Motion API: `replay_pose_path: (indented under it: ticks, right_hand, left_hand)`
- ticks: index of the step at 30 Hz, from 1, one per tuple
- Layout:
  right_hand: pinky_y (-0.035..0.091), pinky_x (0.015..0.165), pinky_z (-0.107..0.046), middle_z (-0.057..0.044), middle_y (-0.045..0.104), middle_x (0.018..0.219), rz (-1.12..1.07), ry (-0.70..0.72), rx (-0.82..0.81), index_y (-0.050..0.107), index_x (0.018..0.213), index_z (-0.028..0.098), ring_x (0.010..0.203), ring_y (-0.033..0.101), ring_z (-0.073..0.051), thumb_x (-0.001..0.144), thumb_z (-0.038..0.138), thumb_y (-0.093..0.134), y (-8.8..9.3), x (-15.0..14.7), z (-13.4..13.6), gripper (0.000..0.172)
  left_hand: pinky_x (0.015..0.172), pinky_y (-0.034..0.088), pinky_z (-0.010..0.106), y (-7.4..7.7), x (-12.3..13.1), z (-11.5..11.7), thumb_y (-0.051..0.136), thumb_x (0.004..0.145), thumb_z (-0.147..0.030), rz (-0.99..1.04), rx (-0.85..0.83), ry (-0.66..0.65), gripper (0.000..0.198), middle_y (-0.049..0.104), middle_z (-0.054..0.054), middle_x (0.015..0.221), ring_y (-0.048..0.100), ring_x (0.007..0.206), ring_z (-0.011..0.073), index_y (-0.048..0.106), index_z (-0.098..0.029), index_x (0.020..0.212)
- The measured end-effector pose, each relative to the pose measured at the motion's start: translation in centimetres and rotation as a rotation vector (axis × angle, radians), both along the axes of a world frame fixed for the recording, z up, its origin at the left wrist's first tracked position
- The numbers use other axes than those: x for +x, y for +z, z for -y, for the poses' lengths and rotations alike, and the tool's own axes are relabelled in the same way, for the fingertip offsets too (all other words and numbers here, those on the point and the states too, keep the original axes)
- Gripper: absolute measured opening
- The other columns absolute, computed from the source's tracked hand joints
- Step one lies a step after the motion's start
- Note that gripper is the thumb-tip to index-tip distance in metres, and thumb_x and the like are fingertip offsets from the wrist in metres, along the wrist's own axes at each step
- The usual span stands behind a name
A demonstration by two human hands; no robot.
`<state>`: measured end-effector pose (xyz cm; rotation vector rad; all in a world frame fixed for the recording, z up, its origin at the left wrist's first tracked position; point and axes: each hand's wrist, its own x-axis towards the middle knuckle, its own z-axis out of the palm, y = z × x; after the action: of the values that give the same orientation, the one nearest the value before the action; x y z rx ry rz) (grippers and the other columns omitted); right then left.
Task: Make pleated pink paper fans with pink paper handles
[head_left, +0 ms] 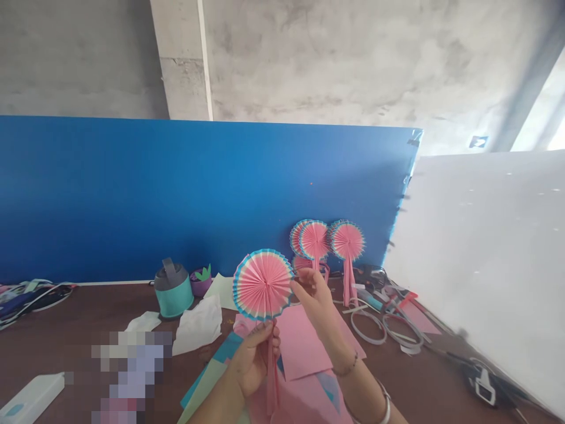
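A round pleated paper fan [258, 280], pink with a cream band and blue edge, stands upright in front of me. My left hand [257, 353] is closed around its pink handle just below the disc. At the disc's right edge is my right hand [315, 297], its fingers bent and thumb near the rim; whether they pinch the paper I cannot make out. Below both hands lie pink paper sheets [302, 347], with green paper [207, 386] and some blue pieces under them. Several finished fans [348, 241] of the same kind lean against the blue panel behind.
A teal pot with a grey lid [173, 297] and a small purple planter [202, 282] stand at the back left, near crumpled white paper [198, 324]. To the right lie rolls of clear tape [368, 327], cables and a black-and-white device [484, 386]. A white box [33, 397] sits front left.
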<state>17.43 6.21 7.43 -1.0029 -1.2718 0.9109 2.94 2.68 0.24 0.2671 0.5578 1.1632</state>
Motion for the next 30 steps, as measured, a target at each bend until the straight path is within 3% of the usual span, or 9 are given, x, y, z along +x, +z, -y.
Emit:
replay_pose_path:
  ticks: [3, 6, 9, 15, 30]
  right_hand:
    - [0.048, 0.071, -0.033, -0.008, 0.057, 0.100, 0.194, -0.195, 0.217, 0.062, 0.082, 0.021, 0.094, 0.055, -0.023, 0.078, 0.032, 0.061, 0.1, -0.7, 0.8, 0.012]
    - [0.048, 0.074, -0.036, -0.010, 0.055, 0.106, 0.398, -0.231, 0.362, 0.065, 0.070, 0.021, 0.102, 0.051, -0.026, 0.080, 0.029, 0.057, 0.0, -1.6, 1.6, 0.015]
    - [0.045, 0.084, -0.042, -0.010, 0.055, 0.109, 0.538, -0.262, 0.426, 0.068, 0.073, 0.023, 0.105, 0.050, -0.027, 0.080, 0.026, 0.057, -0.2, -2.4, 2.3, 0.013]
    - [0.043, 0.086, -0.044, -0.011, 0.056, 0.111, 0.555, -0.336, 0.426, 0.068, 0.075, 0.022, 0.107, 0.050, -0.029, 0.079, 0.027, 0.059, -0.2, -3.1, 2.7, 0.011]
    - [0.042, 0.087, -0.044, -0.009, 0.058, 0.112, 0.454, -0.260, 0.336, 0.068, 0.069, 0.024, 0.106, 0.052, -0.028, 0.078, 0.027, 0.059, 0.1, -3.0, 2.9, 0.013]
  left_hand:
    - [0.047, 0.043, 0.015, -0.2, 0.0, -0.1, 0.069, 0.076, -0.011, -0.012, 0.009, -0.012, 0.007, 0.059, 0.000, 0.064, 0.054, 0.049, 0.0042, 0.062, -0.011, 0.078]
    - [0.048, 0.043, 0.014, -0.3, 0.0, -0.1, 0.072, 0.073, -0.013, -0.036, 0.019, -0.022, 0.012, 0.058, -0.001, 0.065, 0.053, 0.050, 0.0036, 0.062, -0.011, 0.080]
    - [0.049, 0.044, 0.015, -0.3, 0.2, 0.1, 0.075, 0.070, -0.014, -0.065, 0.053, -0.020, 0.014, 0.059, -0.001, 0.065, 0.053, 0.050, 0.0041, 0.062, -0.012, 0.075]
    - [0.049, 0.043, 0.017, 0.0, 0.6, 0.3, 0.080, 0.063, -0.017, -0.169, 0.140, 0.024, 0.019, 0.058, -0.001, 0.056, 0.051, 0.047, 0.0058, 0.063, -0.011, 0.064]
    - [0.051, 0.039, 0.018, 0.0, 1.1, 0.4, 0.088, 0.050, -0.026, -0.257, 0.188, 0.072, 0.028, 0.060, 0.000, 0.054, 0.048, 0.051, 0.0067, 0.068, -0.011, 0.062]
